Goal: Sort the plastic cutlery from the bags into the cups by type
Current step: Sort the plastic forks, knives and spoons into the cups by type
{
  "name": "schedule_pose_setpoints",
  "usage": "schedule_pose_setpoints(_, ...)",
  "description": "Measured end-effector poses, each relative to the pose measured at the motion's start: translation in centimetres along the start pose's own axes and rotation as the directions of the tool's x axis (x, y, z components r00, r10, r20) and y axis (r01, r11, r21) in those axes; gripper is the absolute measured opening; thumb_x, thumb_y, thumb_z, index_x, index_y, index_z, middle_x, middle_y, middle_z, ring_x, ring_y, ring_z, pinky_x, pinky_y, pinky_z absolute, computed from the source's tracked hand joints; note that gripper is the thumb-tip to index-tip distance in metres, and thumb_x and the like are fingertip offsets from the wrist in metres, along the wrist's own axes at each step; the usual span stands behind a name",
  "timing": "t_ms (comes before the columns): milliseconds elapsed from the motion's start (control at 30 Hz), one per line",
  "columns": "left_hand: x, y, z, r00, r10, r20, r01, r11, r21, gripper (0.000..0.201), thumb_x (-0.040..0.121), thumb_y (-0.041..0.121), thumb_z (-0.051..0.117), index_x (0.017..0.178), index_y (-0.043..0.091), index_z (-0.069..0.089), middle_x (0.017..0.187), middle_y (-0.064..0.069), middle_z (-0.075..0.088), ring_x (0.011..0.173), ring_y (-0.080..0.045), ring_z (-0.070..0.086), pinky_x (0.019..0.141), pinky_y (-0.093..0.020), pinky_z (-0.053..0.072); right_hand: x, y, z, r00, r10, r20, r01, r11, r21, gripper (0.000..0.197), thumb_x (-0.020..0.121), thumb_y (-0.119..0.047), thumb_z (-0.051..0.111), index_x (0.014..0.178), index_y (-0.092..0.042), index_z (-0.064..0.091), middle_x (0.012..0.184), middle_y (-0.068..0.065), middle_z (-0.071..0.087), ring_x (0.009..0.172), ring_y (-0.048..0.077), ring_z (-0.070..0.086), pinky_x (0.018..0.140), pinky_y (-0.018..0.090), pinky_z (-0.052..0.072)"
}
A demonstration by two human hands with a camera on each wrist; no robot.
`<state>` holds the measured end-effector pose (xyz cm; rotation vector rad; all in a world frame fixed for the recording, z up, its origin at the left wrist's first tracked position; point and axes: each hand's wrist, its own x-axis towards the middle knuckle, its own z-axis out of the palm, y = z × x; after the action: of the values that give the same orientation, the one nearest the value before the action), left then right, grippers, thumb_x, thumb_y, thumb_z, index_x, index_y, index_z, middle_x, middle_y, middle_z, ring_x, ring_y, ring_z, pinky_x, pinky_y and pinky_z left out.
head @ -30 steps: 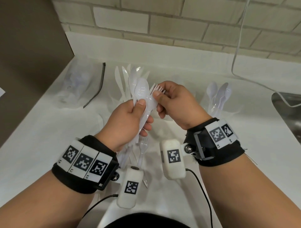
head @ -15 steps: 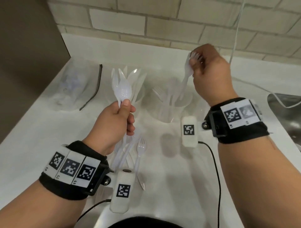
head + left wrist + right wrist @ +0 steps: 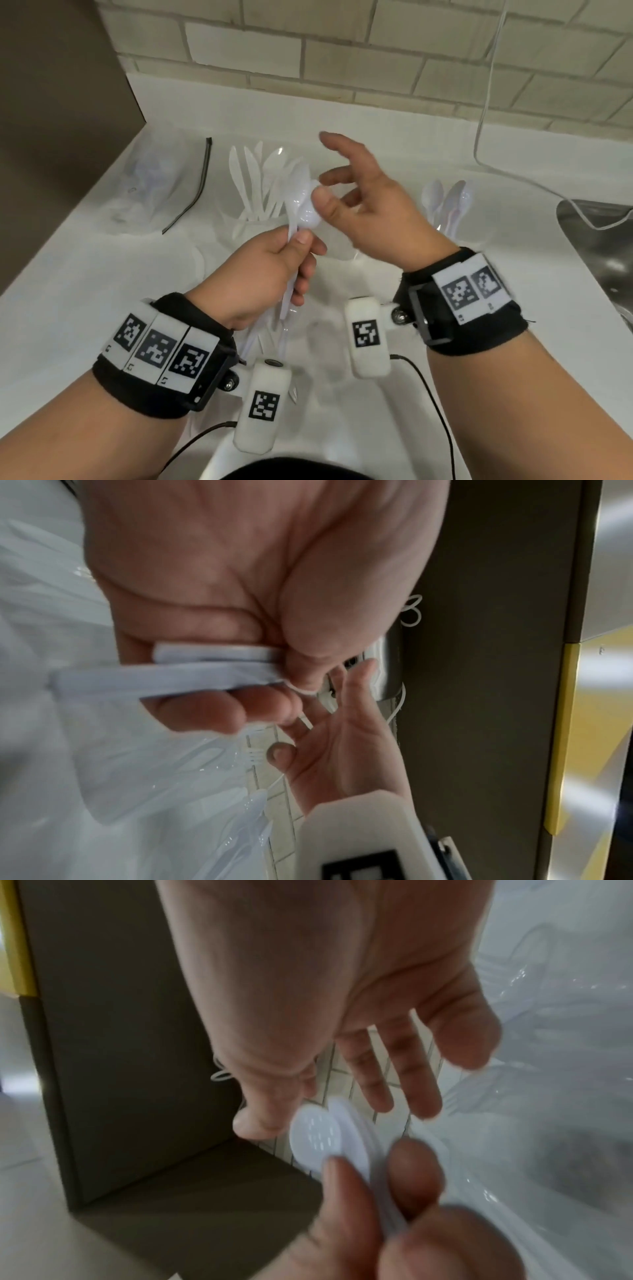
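Note:
My left hand (image 3: 301, 246) grips a small bundle of white plastic spoons (image 3: 303, 209) by the handles, bowls up; the left wrist view shows the handles (image 3: 212, 666) pinched between thumb and fingers. My right hand (image 3: 323, 168) hovers open just right of the spoon bowls, fingers spread and thumb beside the top bowl (image 3: 315, 1137). It holds nothing. A clear cup of knives (image 3: 253, 185) stands behind the left hand. A clear cup of spoons (image 3: 445, 202) stands at the right. The middle cup (image 3: 339, 246) is mostly hidden by my hands.
A clear bag (image 3: 154, 178) with a black zip strip lies at the back left by a brown panel. Loose cutlery (image 3: 270, 339) lies on the white counter under my left wrist. A steel sink (image 3: 599, 246) and a white cable (image 3: 479, 137) are at the right.
My right hand pulled a fork from the bundle, carried it over the middle cup, and has come back empty to the spoons. The left hand kept its grip.

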<state>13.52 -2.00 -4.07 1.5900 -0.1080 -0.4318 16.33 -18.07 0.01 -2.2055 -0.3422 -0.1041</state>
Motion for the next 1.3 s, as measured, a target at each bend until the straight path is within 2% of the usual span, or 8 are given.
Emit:
schedule_pose_setpoints(300,-0.1,0.1,0.7,0.993,0.088,0.08,-0.1,0.981,0.166,0.023,0.096,0.021,0.049,0.076,0.02,0.059,0.06,0.009,0.058,0.057,-0.011,0.052,0.057,-0.025,0.047,-1.2,0.9,1.5,0.997,-0.037,0.071,0.037,0.999,0.004,0.006,0.093,-0.015,0.056,0.092,-0.022,0.056,0.07,-0.009,0.057,0.058,0.004,0.053,0.059,0.019,0.044)
schedule_pose_setpoints(433,0.1,-0.3,1.2,0.994,0.097,0.043,-0.104,0.973,0.208,0.031,0.087,0.037,0.059,0.097,0.009,0.063,0.072,0.006,0.066,0.061,-0.007,0.061,0.064,-0.026,0.051,-1.3,0.5,0.2,0.999,-0.051,-0.007,0.05,0.998,-0.039,0.012,0.092,-0.011,0.055,0.095,-0.022,0.056,0.07,-0.008,0.055,0.059,0.001,0.05,0.057,0.012,0.039)
schedule_pose_setpoints(567,-0.2,-0.2,-0.9,0.995,0.102,-0.018,-0.09,0.939,0.333,0.05,0.078,0.055,0.06,0.119,0.027,0.058,0.102,0.013,0.067,0.09,-0.002,0.067,0.089,-0.032,0.052,-1.4,0.8,-6.0,0.966,-0.042,-0.253,-0.009,0.98,-0.197,0.01,0.093,-0.016,0.055,0.095,-0.025,0.057,0.067,-0.012,0.055,0.054,-0.002,0.052,0.057,0.015,0.038)
schedule_pose_setpoints(767,-2.4,-0.6,-5.9,0.978,0.132,-0.16,-0.03,0.852,0.524,0.013,0.084,0.041,0.062,0.097,0.04,0.065,0.092,0.027,0.066,0.078,0.003,0.064,0.073,-0.023,0.047,-2.0,2.7,-14.3,0.861,-0.067,-0.505,-0.249,0.81,-0.532,0.023,0.092,-0.009,0.042,0.11,-0.008,0.056,0.091,0.002,0.056,0.084,0.023,0.055,0.068,0.025,0.035)
schedule_pose_setpoints(900,-4.2,-1.6,-9.2,0.965,0.061,-0.254,0.103,0.805,0.584,0.056,0.056,0.084,0.052,0.099,0.05,0.061,0.092,0.031,0.065,0.079,0.002,0.064,0.07,-0.026,0.047,-1.2,5.4,-13.9,0.916,0.047,-0.399,-0.313,0.706,-0.636,0.018,0.09,-0.005,0.043,0.101,-0.005,0.057,0.096,0.022,0.064,0.088,0.04,0.058,0.068,0.034,0.041)
schedule_pose_setpoints(1067,-5.4,-3.2,-11.7,0.951,-0.053,-0.303,0.262,0.657,0.707,0.003,0.084,0.04,0.063,0.087,0.039,0.062,0.089,0.017,0.066,0.073,-0.001,0.059,0.061,-0.022,0.039,-0.5,7.3,-11.2,0.904,0.322,-0.28,-0.423,0.588,-0.689,0.022,0.093,-0.019,0.047,0.112,-0.012,0.056,0.11,0.02,0.062,0.1,0.039,0.057,0.079,0.037,0.044)
schedule_pose_setpoints(1200,-6.0,-4.3,-12.9,0.92,-0.13,-0.37,0.374,0.573,0.729,0.027,0.077,0.037,0.073,0.1,0.029,0.061,0.101,0.008,0.063,0.078,-0.008,0.06,0.062,-0.023,0.038,-1.0,5.2,-9.5,0.868,0.254,-0.428,-0.49,0.581,-0.65,0.033,0.092,-0.029,0.056,0.12,-0.013,0.055,0.127,0.019,0.049,0.105,0.041,0.056,0.086,0.045,0.045)
schedule_pose_setpoints(1300,-6.1,-4.8,-12.9,0.892,-0.213,-0.398,0.45,0.47,0.759,0.061,0.073,0.04,0.077,0.124,0.017,0.052,0.108,0.002,0.058,0.09,-0.014,0.055,0.075,-0.026,0.037,-1.6,2.2,-6.2,0.925,0.145,-0.351,-0.348,0.692,-0.632,0.022,0.089,-0.031,0.059,0.103,-0.014,0.061,0.108,0.014,0.06,0.093,0.033,0.059,0.076,0.035,0.044)
